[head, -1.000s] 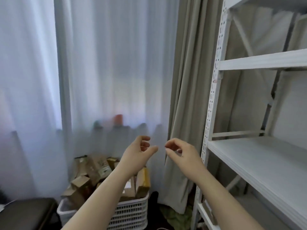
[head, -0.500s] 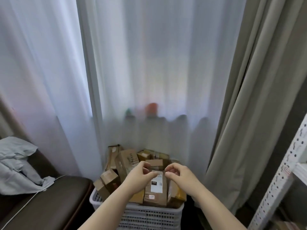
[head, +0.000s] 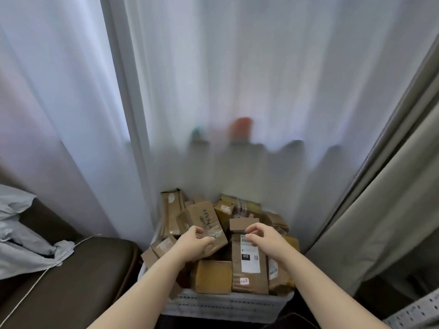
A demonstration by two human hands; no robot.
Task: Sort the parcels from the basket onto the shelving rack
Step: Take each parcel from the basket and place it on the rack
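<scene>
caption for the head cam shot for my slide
Head view: left hand and right hand, fingers loosely curled, hover over cardboard parcels heaped in a white basket before a sheer curtain.

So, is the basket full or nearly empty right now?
Full: cardboard parcels are heaped well above the rim of the white basket.

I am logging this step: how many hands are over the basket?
2. The left hand is over the printed box; the right hand is over the white-labelled parcel. None seem hidden.
</scene>
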